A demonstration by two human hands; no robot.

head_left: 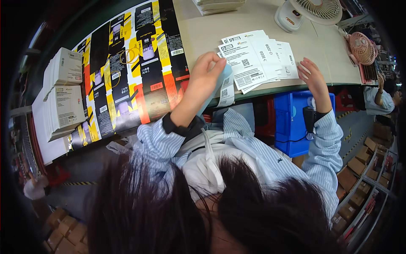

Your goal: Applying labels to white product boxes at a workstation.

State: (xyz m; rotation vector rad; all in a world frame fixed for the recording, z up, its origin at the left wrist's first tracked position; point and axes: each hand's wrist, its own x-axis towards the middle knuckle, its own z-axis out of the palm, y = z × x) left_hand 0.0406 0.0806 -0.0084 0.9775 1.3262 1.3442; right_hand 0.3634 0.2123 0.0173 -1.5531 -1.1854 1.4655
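Some done, some left, seemingly: pinching an unfinished label strip point(227, 91) in the left hand point(206, 71), with the right hand point(313, 76) spread beside fanned printed cards point(243, 57).

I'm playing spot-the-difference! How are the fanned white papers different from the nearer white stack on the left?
The fanned papers overlap loosely, with corners poking out, but the nearer stack is piled more neatly. The nearer stack looks much taller, while the fanned papers make a low pile. The fanned papers lie between the left hand and right hand, but the nearer stack sits far to the left. Both are white with dark printing.
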